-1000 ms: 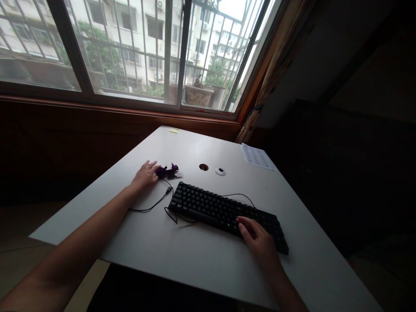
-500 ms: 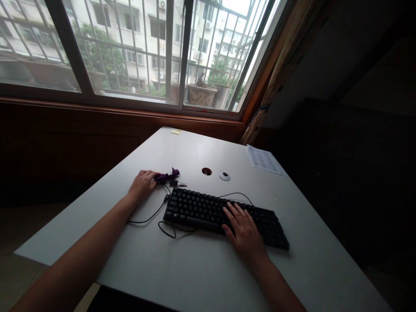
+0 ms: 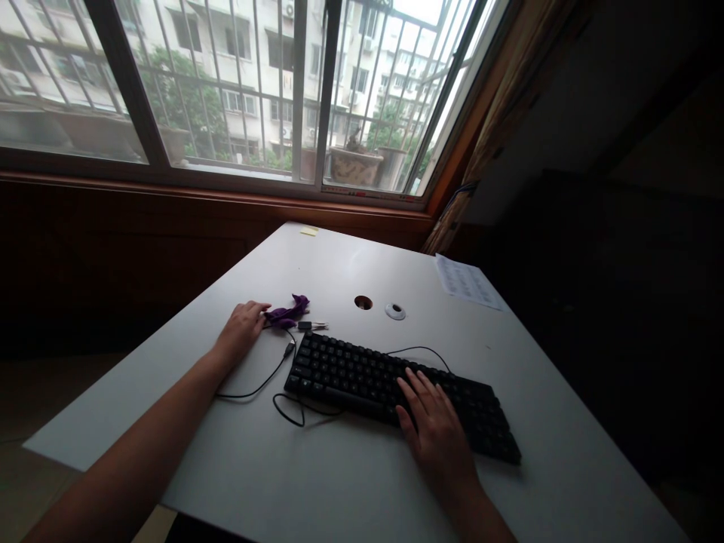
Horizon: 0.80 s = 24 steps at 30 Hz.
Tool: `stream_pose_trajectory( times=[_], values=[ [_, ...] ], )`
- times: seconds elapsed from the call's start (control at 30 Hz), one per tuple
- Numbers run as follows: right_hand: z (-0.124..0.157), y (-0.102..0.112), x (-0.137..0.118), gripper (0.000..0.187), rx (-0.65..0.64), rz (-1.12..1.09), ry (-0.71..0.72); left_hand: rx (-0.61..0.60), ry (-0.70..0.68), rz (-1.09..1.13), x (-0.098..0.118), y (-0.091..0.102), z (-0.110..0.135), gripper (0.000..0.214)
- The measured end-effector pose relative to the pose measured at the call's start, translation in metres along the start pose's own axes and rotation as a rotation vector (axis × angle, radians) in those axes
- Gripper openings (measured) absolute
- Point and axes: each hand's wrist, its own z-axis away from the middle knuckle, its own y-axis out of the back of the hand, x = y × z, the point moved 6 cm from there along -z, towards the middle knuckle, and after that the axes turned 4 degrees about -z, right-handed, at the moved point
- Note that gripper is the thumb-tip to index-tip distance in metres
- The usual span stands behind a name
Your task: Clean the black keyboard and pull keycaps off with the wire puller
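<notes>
A black keyboard (image 3: 351, 377) lies slanted across the white table, its right end closer to me. My right hand (image 3: 435, 418) rests on the keyboard's right half, fingers stretched out flat over the keys. To the left, my left hand (image 3: 243, 328) lies on the table with its fingers loosely extended; the fingertips are at the left edge of a crumpled purple cloth (image 3: 288, 311). Beside the cloth is a small dark piece with thin metal prongs (image 3: 308, 326). A black cable (image 3: 263, 388) with a plug (image 3: 289, 350) runs between my left hand and the keyboard.
Behind the keyboard are a round hole (image 3: 363, 302) in the tabletop and a white ring-shaped cover (image 3: 395, 311). Printed paper (image 3: 468, 283) lies at the far right edge. Yellow sticky notes (image 3: 309, 231) are at the far corner. A barred window (image 3: 226, 98) stands beyond.
The keyboard has turned slightly, its right end coming nearer to me along with my right hand. My left hand has drawn back a little to the left, showing more of the purple cloth.
</notes>
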Motion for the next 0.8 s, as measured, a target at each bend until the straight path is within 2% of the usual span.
stream_pose_trajectory(
  times=[0.3, 0.5, 0.8],
  values=[
    [-0.001, 0.0, -0.002, 0.045, -0.008, 0.027, -0.006, -0.018, 0.084, -0.062, -0.015, 0.01, 0.001, 0.018],
    [-0.004, -0.002, -0.001, 0.041, 0.009, 0.011, -0.03, -0.038, 0.103, -0.052, -0.019, 0.01, 0.003, 0.016],
    [-0.005, 0.002, -0.002, 0.039, 0.026, -0.033, -0.025, -0.022, 0.009, 0.201, -0.01, 0.013, -0.005, 0.015]
  ],
)
